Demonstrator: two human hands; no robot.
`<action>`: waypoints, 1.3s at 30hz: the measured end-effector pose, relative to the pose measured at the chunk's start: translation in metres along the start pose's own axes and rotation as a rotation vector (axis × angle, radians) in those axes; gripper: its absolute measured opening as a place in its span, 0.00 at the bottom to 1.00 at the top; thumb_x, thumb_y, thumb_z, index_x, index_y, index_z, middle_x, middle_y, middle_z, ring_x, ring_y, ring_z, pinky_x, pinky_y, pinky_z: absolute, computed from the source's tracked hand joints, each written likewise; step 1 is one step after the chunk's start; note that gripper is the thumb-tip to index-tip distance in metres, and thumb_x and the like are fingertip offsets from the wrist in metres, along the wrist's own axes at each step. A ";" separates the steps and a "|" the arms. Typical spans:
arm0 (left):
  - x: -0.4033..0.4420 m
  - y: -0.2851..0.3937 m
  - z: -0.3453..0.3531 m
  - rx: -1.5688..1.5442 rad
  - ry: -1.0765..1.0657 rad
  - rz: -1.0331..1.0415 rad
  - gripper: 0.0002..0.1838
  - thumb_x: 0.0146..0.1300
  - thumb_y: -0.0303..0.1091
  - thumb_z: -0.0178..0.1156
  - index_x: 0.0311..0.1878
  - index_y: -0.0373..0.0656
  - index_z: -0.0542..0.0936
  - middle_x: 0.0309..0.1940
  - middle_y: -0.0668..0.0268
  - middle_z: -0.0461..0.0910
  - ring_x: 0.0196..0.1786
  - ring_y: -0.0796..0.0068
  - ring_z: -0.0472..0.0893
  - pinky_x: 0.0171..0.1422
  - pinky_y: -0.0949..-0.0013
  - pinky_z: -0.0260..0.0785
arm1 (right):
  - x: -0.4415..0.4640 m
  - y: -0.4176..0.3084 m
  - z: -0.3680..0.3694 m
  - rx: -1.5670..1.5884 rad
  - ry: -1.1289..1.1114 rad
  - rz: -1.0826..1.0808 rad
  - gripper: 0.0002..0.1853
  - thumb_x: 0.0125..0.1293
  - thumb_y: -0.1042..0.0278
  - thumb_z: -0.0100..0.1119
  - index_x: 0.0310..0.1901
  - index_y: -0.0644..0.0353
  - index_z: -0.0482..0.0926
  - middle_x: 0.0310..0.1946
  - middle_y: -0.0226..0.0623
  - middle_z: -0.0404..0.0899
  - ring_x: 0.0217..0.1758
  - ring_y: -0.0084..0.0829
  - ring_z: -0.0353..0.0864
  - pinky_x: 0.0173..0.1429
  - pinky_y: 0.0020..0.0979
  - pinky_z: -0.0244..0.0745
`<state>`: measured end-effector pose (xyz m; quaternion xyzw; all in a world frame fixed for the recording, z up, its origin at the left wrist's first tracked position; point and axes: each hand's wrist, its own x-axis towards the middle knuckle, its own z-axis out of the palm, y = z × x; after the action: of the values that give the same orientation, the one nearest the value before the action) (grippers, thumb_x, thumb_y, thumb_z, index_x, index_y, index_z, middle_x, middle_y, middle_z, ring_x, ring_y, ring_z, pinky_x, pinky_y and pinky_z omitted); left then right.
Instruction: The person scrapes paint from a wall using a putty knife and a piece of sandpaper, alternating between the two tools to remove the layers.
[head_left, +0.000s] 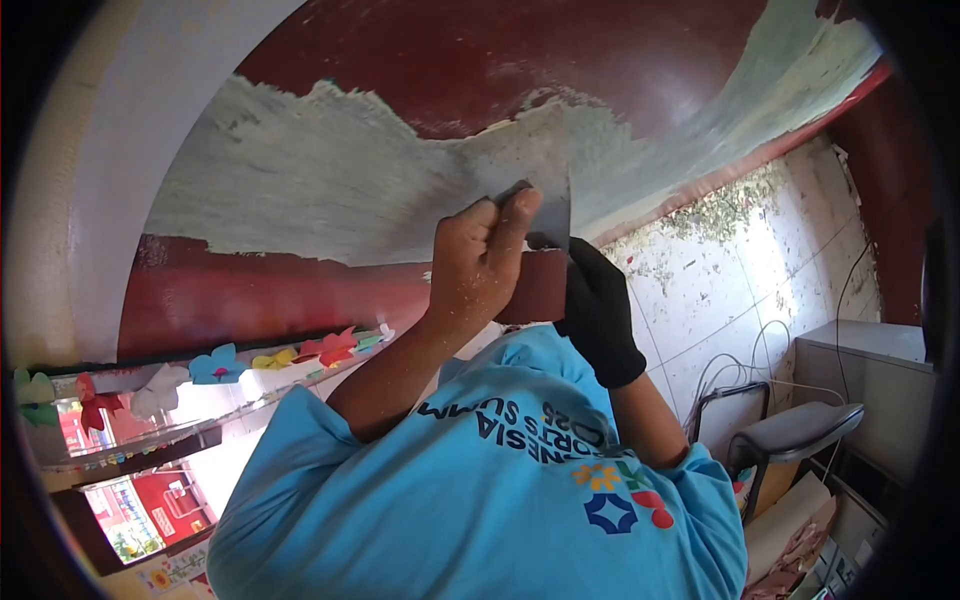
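A wide, thin metal scraper blade (545, 150) lies against the wall's bared grey-green strip, with its far edge at the border of the dark red paint. My bare left hand (482, 250) is closed on the scraper, thumb and fingers pressed at its near part. My right hand (603, 315), in a black glove, is closed at the right edge of a flat reddish-brown rectangular piece (535, 287) just below the blade. Whether that piece is joined to the scraper is not clear. The gloved fingertips are partly hidden. Pale specks dot my left hand and forearm.
Paint flakes (725, 215) litter the white tiled floor (670, 310) at right. A grey chair (800, 430), a cabinet (870, 380) and loose cables stand beyond my right arm. Colourful paper flowers (217, 366) hang along a ledge at left, above window openings.
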<state>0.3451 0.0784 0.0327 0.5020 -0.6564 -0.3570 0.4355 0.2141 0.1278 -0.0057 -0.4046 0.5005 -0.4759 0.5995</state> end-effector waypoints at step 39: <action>-0.016 0.020 -0.045 0.480 0.002 0.050 0.22 0.62 0.41 0.56 0.20 0.30 0.72 0.13 0.47 0.67 0.14 0.56 0.68 0.22 0.60 0.58 | -0.008 0.001 0.069 0.232 -0.091 -0.397 0.13 0.64 0.65 0.48 0.46 0.63 0.70 0.16 0.29 0.69 0.10 0.19 0.65 0.14 0.22 0.60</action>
<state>0.3822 0.0968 0.0639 0.5751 -0.7342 -0.1792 0.3131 0.2822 0.1366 0.0069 -0.4446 0.3257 -0.6201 0.5583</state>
